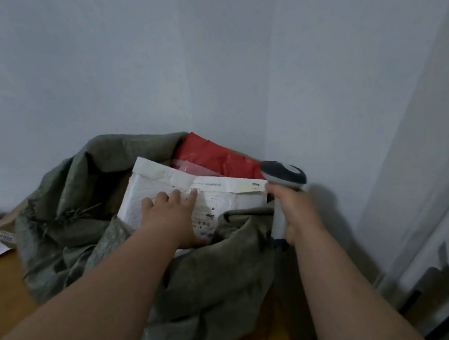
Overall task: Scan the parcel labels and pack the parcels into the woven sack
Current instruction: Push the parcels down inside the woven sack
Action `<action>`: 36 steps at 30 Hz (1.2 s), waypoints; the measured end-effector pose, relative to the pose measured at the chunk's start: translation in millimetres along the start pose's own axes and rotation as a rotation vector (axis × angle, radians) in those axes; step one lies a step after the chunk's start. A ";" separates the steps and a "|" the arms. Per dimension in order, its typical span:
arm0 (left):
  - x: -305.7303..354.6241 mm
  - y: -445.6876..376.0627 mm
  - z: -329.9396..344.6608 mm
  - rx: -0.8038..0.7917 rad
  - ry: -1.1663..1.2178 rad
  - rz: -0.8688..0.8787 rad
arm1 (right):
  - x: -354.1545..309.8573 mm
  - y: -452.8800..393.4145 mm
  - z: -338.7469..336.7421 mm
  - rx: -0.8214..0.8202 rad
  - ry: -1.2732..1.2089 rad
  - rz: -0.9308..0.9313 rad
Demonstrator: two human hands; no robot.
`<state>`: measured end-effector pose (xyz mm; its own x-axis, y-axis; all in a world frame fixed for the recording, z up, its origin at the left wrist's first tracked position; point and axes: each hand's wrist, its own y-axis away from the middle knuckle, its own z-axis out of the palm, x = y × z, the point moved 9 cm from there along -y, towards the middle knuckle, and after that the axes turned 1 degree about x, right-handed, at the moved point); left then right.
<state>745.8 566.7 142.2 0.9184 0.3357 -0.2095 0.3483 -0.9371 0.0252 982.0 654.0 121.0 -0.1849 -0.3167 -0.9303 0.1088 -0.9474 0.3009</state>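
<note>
Head view, centre frame: I see my left hand (171,215) pressing flat, fingers straight, on a white parcel (164,188) lying in the mouth of the woven sack (208,280). My right hand (296,212) grips the scanner (284,175) beside a red parcel (216,156).

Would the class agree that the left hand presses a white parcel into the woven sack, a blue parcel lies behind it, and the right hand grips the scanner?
One detail is wrong: the head view shows a red parcel, not blue, behind the white parcel. The left hand does press it into the woven sack, and the right hand grips the scanner.
</note>
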 end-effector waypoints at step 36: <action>-7.4 32.4 -33.4 -0.230 1.378 -0.049 | -183.2 81.2 117.8 -0.137 -0.141 -0.607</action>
<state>756.5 537.1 177.3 0.3014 0.3158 0.8997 0.2843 -0.9304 0.2314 909.6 629.7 340.5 -0.3782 0.2633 -0.8875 0.0661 -0.9486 -0.3096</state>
